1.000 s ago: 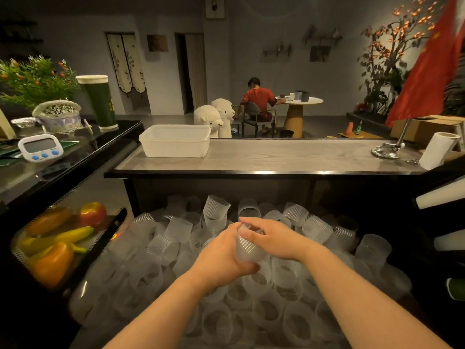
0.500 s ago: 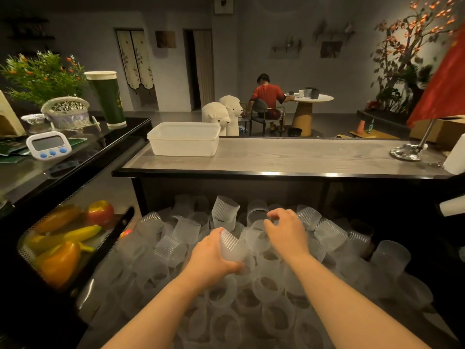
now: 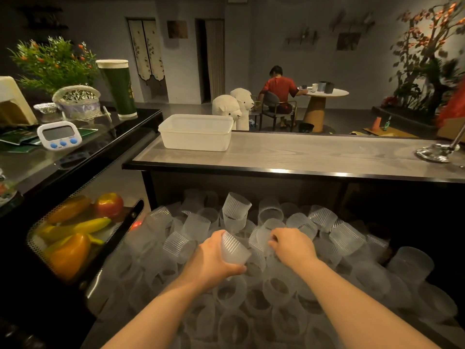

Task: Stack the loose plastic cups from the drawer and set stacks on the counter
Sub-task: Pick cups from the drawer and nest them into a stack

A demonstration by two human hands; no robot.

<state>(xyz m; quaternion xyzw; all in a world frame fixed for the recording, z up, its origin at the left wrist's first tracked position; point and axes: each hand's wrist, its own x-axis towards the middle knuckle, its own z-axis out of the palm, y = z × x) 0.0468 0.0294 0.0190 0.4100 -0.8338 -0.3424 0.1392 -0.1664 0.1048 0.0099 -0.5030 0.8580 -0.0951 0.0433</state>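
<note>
Your left hand (image 3: 214, 258) is gripping one cup (image 3: 234, 250), tilted, long axis running up-left to down-right. Your right hand (image 3: 292, 248) is curling fingers onto a loose cup (image 3: 263, 239) just right of it, the nearer hand for that grab. The drawer (image 3: 251, 285) is holding dozens of cups, too many to count. The counter (image 3: 302, 152) beyond the drawer's far edge is carrying no stacks and one tub (image 3: 196, 132).

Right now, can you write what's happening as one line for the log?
left hand: holds cup | right hand: grips loose cup in drawer pile | counter: no stacks | step: gathering
</note>
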